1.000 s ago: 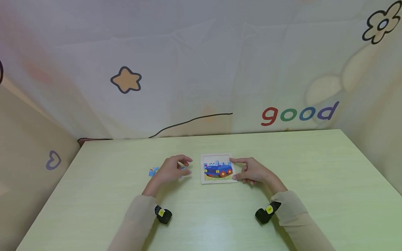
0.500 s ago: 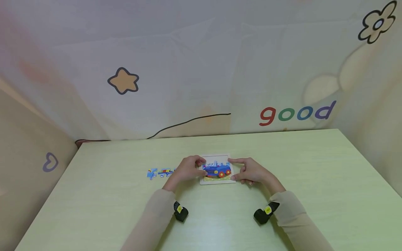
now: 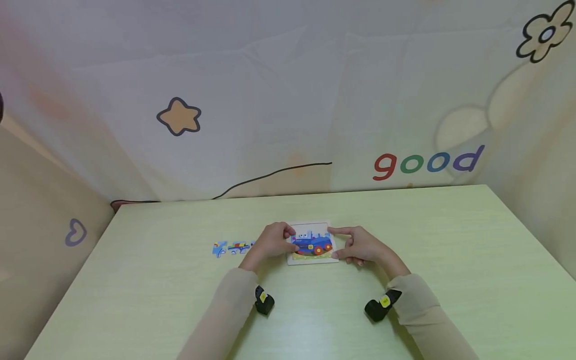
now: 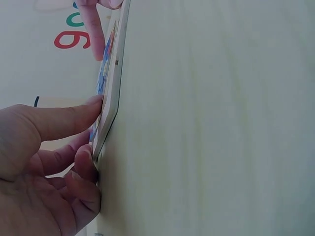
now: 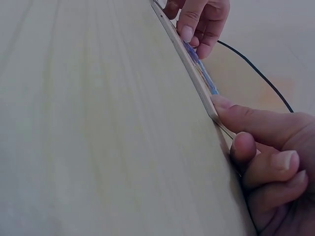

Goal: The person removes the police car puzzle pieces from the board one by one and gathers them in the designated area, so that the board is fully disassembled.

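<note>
From where I stand, the framed puzzle (image 3: 310, 262) lies on the pale green surface (image 3: 315, 320), between the person's 2 hands. Its picture shows a blue vehicle with eyes and red-and-yellow wheels, and a pale strip runs along the far side inside the frame.

The right hand (image 3: 365, 245) has its grip on the right side: forefinger at the far corner, thumb at the near corner, spread well apart, with the other fingers curled in. The left hand (image 3: 272, 241) is at the opposite side, thumb tip on the puzzle's left part, forefinger bent near the far left, a small gap between the 2. I can't tell whether that grip pinches a loose piece.

Just left of the left hand lie blue puzzle pieces (image 3: 220, 248) in a row, some partly hidden behind it. Beige sleeves (image 3: 427, 310) cover the arms, and a black wrist camera (image 3: 377, 310) sits at each cuff. Beyond the surface hangs a backdrop (image 3: 288, 100) with an orange star (image 3: 179, 116) and the word "good" in coloured letters.
</note>
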Action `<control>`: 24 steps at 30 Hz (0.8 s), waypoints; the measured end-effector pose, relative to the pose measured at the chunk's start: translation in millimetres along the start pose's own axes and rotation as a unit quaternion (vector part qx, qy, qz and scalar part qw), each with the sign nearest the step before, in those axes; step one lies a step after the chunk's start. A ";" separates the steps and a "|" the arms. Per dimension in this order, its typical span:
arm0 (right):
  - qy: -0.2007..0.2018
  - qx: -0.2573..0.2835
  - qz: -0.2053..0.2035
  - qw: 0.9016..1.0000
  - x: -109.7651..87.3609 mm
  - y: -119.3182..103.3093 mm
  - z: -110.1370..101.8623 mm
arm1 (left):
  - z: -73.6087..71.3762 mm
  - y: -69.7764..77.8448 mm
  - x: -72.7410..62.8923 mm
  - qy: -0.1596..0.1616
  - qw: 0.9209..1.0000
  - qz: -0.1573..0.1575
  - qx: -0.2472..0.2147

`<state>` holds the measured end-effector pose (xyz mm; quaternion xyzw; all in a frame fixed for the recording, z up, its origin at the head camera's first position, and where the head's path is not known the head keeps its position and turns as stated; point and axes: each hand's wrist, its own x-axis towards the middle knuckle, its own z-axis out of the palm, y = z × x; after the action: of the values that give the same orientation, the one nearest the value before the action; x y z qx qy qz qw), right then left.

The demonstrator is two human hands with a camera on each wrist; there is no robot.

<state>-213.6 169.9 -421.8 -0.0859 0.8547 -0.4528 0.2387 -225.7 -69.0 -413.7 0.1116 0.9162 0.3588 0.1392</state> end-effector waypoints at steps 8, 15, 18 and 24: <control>-0.002 -0.001 -0.008 1.000 -0.9 -0.2 -0.3 | 1.9 0.9 -2.1 0.015 0.999 0.030 0.003; -0.047 -0.019 -0.065 0.997 0.5 4.0 -3.7 | 2.5 2.1 -1.8 0.014 1.000 0.019 -0.003; -0.072 -0.032 -0.090 0.993 1.7 4.8 -6.0 | 2.8 2.4 -1.1 0.012 1.000 0.016 -0.002; -0.114 -0.045 -0.086 0.989 3.4 2.1 -7.3 | 3.1 1.9 -1.0 0.010 1.000 0.018 0.004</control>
<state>-220.0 175.2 -421.1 -0.2208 0.8309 -0.4202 0.2905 -223.5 -66.0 -414.4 0.1249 0.9167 0.3588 0.1236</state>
